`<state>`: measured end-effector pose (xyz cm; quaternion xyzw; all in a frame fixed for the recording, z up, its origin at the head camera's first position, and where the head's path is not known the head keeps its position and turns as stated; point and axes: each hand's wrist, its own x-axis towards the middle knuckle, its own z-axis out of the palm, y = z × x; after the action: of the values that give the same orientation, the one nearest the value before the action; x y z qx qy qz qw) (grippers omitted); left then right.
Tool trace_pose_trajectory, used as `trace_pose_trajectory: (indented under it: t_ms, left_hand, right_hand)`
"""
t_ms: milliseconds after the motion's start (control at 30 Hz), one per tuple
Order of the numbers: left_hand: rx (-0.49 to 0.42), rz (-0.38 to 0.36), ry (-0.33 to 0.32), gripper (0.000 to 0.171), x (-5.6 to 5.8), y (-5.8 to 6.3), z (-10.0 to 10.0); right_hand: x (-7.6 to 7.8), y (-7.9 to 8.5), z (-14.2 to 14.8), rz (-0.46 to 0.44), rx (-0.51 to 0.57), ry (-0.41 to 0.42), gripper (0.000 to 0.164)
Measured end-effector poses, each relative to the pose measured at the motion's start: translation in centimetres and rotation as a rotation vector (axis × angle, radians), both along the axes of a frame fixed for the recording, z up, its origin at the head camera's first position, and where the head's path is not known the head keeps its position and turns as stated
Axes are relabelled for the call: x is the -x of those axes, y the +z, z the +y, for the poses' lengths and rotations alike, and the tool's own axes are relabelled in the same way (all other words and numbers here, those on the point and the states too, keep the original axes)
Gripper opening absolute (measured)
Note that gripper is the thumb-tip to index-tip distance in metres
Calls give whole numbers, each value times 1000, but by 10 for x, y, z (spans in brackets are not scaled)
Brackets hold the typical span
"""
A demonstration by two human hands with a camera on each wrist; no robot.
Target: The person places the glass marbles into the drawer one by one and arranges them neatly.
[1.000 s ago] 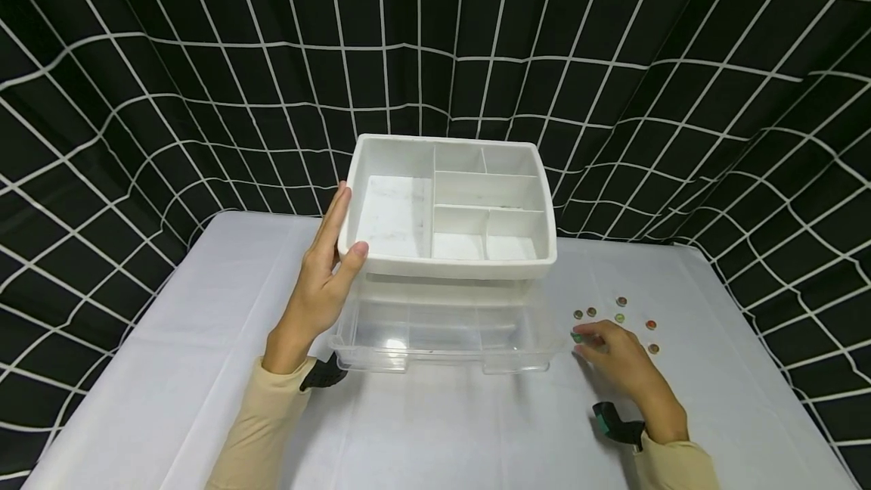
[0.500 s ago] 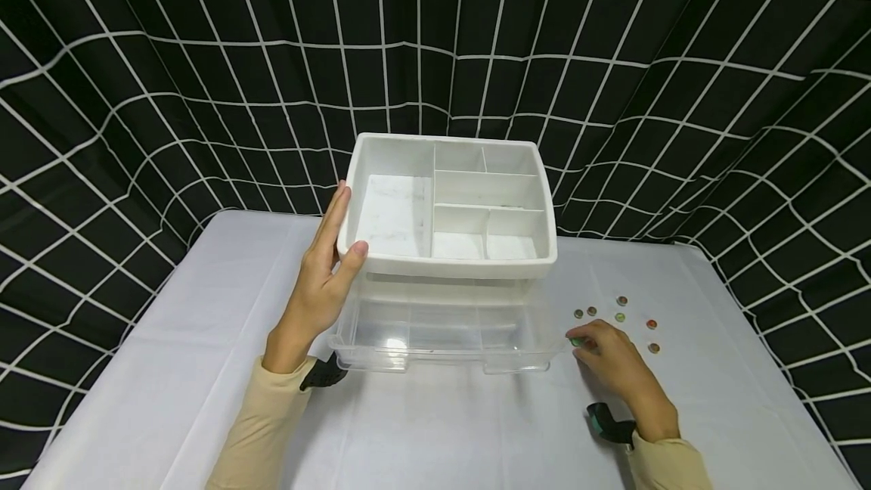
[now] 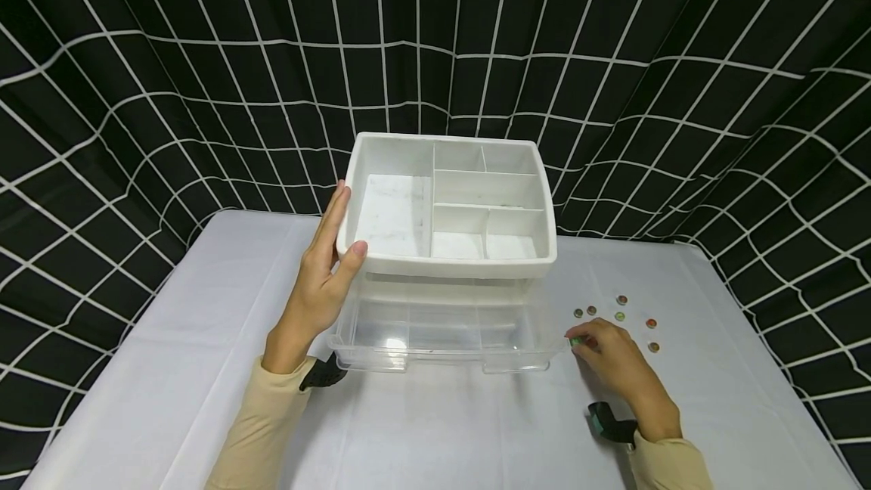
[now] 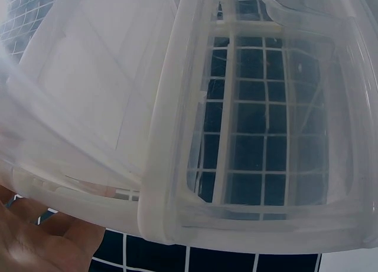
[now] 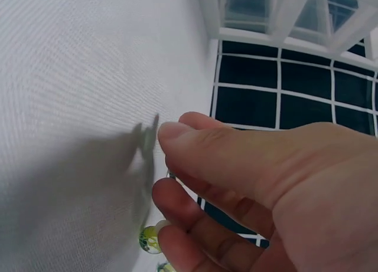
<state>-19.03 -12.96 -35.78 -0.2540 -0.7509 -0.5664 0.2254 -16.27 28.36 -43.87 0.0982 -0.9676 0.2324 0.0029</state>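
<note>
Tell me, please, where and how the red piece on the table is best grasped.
Probably pinch its opposite edges, coming from above: the red piece looks small and round, lies low on the white cloth, and gaps separate it from the other pieces.

Green piece point(image 3: 575, 341) mostly covered by the fingertips of the right hand point(image 3: 618, 366); outline unclear to me. Left hand point(image 3: 316, 287): not all fingers show beside the white organizer point(image 3: 449, 267); left wrist view crops it. Small round pieces point(image 3: 622, 300): markings too small to read. Left sleeve point(image 3: 249, 429) and right sleeve point(image 3: 669, 464) cut by the head view's bottom edge. Right wrist view: lowest yellow-green piece point(image 5: 166, 266) cropped.
</note>
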Motion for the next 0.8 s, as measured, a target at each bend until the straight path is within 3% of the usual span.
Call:
trace_pose_trajectory:
  t_ms: [800]
  left_hand:
    - [12,8,7,67,0,0,0]
  right_hand:
    - [-4,23,-11,73,92,49,19]
